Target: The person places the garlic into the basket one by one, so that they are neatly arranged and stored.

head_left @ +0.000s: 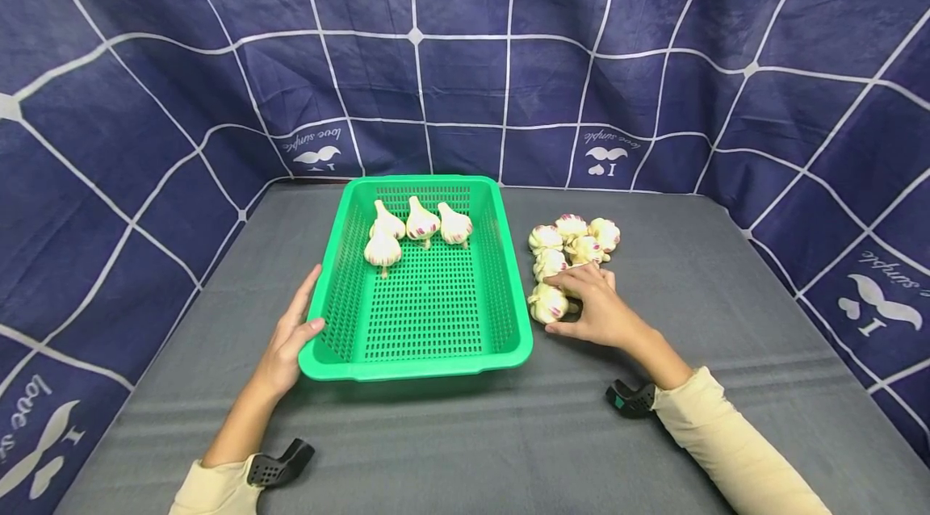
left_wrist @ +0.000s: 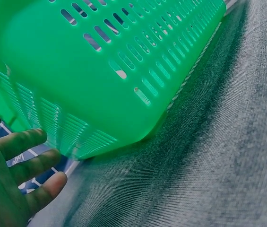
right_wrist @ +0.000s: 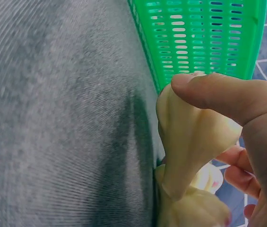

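My right hand (head_left: pixel 601 310) pinches a garlic bulb (head_left: pixel 548 303) at the near end of a cluster on the table. In the right wrist view the thumb (right_wrist: pixel 204 92) presses on the bulb (right_wrist: pixel 190 127), with its neck pointing down the frame and the other fingers partly hidden behind. My left hand (head_left: pixel 286 344) lies at the left side of a green basket (head_left: pixel 414 370), its thumb at the rim. The left wrist view shows its straight fingers (left_wrist: pixel 34 165) along the outer wall. Several garlic bulbs (head_left: pixel 423 220) lie in the basket's far part.
More garlic bulbs (head_left: pixel 584 249) are bunched right of the basket, beyond my right hand. A grey cloth (head_left: pixel 581 450) covers the table. Navy fabric with white lines (head_left: pixel 465 79) hangs behind and along both sides.
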Action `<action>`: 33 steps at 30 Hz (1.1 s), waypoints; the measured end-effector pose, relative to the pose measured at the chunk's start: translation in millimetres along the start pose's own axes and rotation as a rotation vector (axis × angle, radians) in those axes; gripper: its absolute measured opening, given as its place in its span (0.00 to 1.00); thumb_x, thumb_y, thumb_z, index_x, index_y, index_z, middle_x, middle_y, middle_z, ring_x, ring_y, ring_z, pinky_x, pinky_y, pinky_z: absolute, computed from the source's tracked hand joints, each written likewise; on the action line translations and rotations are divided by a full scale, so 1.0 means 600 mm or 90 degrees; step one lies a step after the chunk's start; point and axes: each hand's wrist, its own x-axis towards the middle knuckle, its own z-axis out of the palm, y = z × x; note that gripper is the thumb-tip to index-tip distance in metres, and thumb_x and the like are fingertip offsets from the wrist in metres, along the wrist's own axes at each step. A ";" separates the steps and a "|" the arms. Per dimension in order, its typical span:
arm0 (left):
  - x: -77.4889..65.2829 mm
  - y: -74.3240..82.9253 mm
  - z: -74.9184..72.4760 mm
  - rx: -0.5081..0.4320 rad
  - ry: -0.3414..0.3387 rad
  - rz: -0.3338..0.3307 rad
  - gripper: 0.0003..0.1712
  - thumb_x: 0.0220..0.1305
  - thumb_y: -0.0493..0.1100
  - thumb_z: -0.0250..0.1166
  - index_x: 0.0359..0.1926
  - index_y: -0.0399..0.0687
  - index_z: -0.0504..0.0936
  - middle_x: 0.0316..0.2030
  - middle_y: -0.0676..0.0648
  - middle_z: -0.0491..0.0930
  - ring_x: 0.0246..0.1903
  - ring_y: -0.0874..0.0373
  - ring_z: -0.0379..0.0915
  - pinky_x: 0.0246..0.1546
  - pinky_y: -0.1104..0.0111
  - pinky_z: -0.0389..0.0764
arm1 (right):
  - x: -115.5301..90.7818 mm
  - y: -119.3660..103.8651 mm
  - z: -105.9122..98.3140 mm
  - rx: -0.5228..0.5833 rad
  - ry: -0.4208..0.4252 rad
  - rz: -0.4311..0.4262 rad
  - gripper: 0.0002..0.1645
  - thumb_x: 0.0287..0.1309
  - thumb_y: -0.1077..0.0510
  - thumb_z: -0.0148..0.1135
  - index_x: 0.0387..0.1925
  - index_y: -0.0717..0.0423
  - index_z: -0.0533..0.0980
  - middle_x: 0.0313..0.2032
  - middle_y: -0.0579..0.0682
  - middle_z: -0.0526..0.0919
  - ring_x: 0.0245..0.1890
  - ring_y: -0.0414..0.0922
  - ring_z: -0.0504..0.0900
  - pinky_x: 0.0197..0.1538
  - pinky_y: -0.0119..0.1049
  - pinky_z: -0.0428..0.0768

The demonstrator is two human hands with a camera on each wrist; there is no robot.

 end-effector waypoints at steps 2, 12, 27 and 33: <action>-0.001 0.000 0.000 0.000 0.000 -0.001 0.40 0.62 0.32 0.46 0.77 0.39 0.52 0.74 0.33 0.49 0.72 0.65 0.45 0.66 0.78 0.49 | -0.001 -0.002 -0.002 0.005 0.011 -0.009 0.41 0.32 0.49 0.84 0.54 0.56 0.80 0.49 0.56 0.81 0.52 0.54 0.73 0.47 0.56 0.58; 0.000 0.000 0.000 -0.002 -0.002 0.002 0.40 0.62 0.32 0.46 0.77 0.38 0.51 0.74 0.31 0.49 0.72 0.66 0.45 0.66 0.78 0.49 | -0.007 -0.002 -0.016 0.022 0.035 -0.017 0.42 0.31 0.51 0.84 0.53 0.56 0.80 0.49 0.53 0.79 0.51 0.51 0.75 0.49 0.54 0.59; 0.000 0.001 0.000 -0.011 0.002 -0.003 0.40 0.63 0.32 0.46 0.77 0.37 0.51 0.74 0.31 0.48 0.72 0.67 0.46 0.66 0.79 0.49 | 0.000 -0.004 -0.043 0.062 0.072 -0.041 0.40 0.31 0.57 0.83 0.53 0.61 0.79 0.46 0.51 0.78 0.36 0.43 0.78 0.33 0.36 0.82; 0.001 0.004 0.001 -0.014 -0.002 -0.004 0.40 0.63 0.32 0.45 0.77 0.37 0.51 0.74 0.31 0.48 0.71 0.67 0.47 0.66 0.79 0.50 | 0.003 -0.005 -0.052 0.046 0.083 -0.054 0.40 0.31 0.55 0.83 0.52 0.60 0.80 0.45 0.49 0.78 0.35 0.42 0.77 0.35 0.40 0.78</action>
